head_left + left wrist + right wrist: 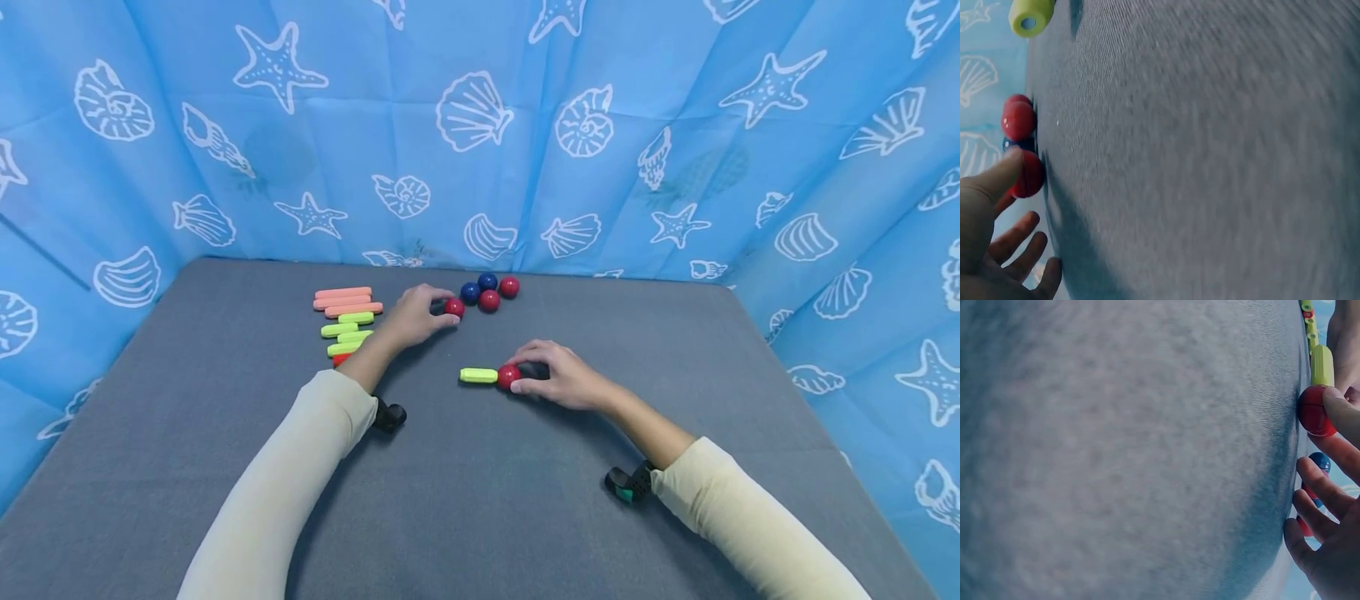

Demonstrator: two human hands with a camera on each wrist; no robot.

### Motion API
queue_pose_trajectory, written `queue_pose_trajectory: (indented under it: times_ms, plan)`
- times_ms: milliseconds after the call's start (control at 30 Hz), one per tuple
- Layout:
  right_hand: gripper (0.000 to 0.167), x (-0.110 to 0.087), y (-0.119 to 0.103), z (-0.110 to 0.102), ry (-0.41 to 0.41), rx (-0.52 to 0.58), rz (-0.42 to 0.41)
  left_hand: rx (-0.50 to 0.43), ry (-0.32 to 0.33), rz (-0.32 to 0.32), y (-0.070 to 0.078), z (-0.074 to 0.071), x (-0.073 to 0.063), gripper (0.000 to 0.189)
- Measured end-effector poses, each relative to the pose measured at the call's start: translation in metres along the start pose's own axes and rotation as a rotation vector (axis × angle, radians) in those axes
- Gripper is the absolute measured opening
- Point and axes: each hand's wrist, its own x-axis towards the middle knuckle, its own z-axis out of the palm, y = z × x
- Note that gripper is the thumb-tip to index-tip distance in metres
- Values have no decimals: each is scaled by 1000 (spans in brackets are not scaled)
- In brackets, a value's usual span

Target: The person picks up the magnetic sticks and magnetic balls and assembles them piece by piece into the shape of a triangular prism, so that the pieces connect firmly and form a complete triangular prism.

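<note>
My left hand (412,318) pinches a red ball (453,307) between thumb and finger, just left of a small cluster of balls. In the left wrist view the thumb lies on this red ball (1030,175) while the other fingers are spread apart. Nearer the table's middle, my right hand (564,377) pinches another red ball (508,377) at the right end of a yellow-green stick (477,376). The right wrist view has the thumb and a finger on that ball (1314,414), which meets the stick's end (1322,364).
Two blue balls (470,292) and two red balls (489,301) sit together near the back edge. Salmon sticks (342,302), several yellow-green sticks (340,331) and a partly hidden red stick (341,360) lie at the back left. A blue curtain (525,167) hangs behind the grey table (480,500).
</note>
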Motion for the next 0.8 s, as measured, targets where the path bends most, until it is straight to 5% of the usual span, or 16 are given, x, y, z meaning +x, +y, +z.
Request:
queue_pose_trajectory:
  times_ms: [200,533,800]
  plan:
    - [35,1,-1,1,-12,8,4,8,-25,62,-1,0,-7,43]
    - [36,1,-2,-1,-4,6,19,26,-205,145,-8,-16,-37,40]
    - [37,1,-3,2,9,-3,62,5,-297,202,-7,-16,-56,41]
